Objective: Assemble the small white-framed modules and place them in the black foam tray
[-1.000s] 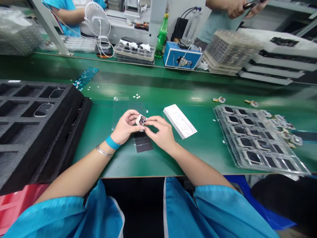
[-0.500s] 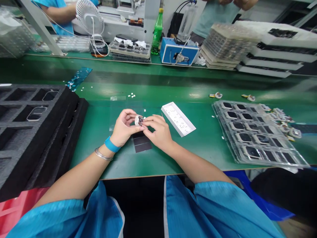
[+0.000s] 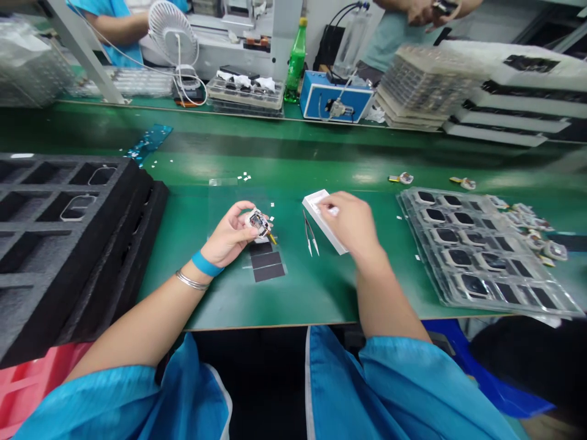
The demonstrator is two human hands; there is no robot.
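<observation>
Our right hand [image 3: 352,225] shifts from module [image 3: 260,222] to white box [image 3: 316,200], grip hidden from us; our left fingers [image 3: 246,234] pinch the module above the desk [image 3: 220,305], where slackening could drop it.

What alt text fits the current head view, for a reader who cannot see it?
A person's left hand holds a small white-rimmed electronic part above a green table, while the right hand is over a narrow white box. Tweezers lie beside the box; a black foam tray stands on the left, a clear plastic tray on the right.
</observation>
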